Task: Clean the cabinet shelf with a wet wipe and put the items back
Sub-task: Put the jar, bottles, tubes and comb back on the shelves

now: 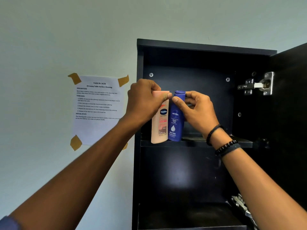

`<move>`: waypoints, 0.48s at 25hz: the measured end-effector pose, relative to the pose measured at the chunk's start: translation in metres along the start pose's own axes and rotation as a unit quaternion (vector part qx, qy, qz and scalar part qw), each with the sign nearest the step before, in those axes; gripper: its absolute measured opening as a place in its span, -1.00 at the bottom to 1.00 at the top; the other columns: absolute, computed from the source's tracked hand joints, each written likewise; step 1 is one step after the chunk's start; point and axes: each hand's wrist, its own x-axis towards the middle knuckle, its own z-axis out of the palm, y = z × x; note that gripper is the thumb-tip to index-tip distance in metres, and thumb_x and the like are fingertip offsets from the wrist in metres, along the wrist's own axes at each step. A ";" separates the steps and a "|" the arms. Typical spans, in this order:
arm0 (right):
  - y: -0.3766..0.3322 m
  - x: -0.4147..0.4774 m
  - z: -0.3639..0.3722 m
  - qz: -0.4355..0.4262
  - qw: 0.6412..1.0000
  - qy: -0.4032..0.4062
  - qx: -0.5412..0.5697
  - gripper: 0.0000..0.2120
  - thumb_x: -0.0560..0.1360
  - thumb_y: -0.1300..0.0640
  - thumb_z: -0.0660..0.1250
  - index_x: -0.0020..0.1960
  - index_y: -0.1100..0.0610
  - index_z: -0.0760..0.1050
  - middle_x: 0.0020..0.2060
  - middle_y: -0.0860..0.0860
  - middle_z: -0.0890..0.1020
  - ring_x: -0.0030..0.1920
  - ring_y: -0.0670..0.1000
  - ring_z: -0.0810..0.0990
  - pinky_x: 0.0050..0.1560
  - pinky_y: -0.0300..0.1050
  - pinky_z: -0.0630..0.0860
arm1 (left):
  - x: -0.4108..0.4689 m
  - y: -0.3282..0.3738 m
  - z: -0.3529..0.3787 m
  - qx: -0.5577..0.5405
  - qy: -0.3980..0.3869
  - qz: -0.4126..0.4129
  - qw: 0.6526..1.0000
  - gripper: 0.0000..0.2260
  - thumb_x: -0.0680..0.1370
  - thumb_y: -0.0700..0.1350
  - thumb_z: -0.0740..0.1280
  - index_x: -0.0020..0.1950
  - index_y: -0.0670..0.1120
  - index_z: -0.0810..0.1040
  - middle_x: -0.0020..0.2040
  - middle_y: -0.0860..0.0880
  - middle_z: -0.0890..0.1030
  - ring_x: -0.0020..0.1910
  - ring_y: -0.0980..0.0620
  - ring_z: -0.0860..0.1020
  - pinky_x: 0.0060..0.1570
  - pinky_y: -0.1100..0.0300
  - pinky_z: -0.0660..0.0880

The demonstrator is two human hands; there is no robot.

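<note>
My left hand (144,100) was curled round the cap end of the Vaseline lotion bottle (160,123). My right hand (197,107) pinched the cap of the Nivea Body Milk bottle (176,123) between thumb and fingers. Both bottles stood upright and touching at the front edge of the cabinet shelf (196,144), toward its nine o'clock end, the Vaseline at nine o'clock of the Nivea. The shelf stretched bare toward three o'clock, up to the open door (290,97). No wet wipe showed anywhere, and the dark board gave no sign of being wiped or not. I could not tell whether the bottles were coming off or going back. I judged that if lifting, the wiping was all ahead; if returning, only letting go remained.
</note>
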 end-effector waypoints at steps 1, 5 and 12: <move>0.004 0.001 0.000 0.001 1.000 0.005 -0.003 -0.68 0.42 -0.04 0.43 0.10 0.09 0.54 -0.06 0.01 0.68 -0.07 -0.03 0.67 -0.07 0.06 0.65 | 0.001 -0.002 0.002 0.008 0.009 -0.005 1.000 -0.71 0.44 0.13 0.43 -0.09 -0.09 0.61 -0.07 -0.05 0.67 -0.20 0.08 0.58 -0.18 0.17 0.59; 0.021 0.000 0.003 0.002 1.000 -0.018 -0.005 -0.60 0.39 0.06 0.48 0.18 0.10 0.49 -0.02 -0.02 0.65 -0.11 -0.08 0.66 -0.02 -0.09 0.63 | 0.005 -0.010 0.011 0.061 0.038 0.008 0.997 -0.68 0.44 0.13 0.42 -0.03 -0.11 0.63 -0.06 -0.08 0.66 -0.16 0.01 0.58 -0.19 0.16 0.52; 0.052 -0.006 0.005 0.045 0.997 -0.066 0.014 -0.60 0.38 0.07 0.50 0.17 0.11 0.51 -0.07 -0.01 0.69 -0.18 -0.02 0.68 -0.14 -0.09 0.65 | -0.004 -0.012 0.026 0.216 -0.008 0.033 0.976 -0.72 0.52 -0.04 0.39 0.17 -0.13 0.49 0.07 -0.16 0.61 0.01 -0.17 0.57 -0.18 0.10 0.40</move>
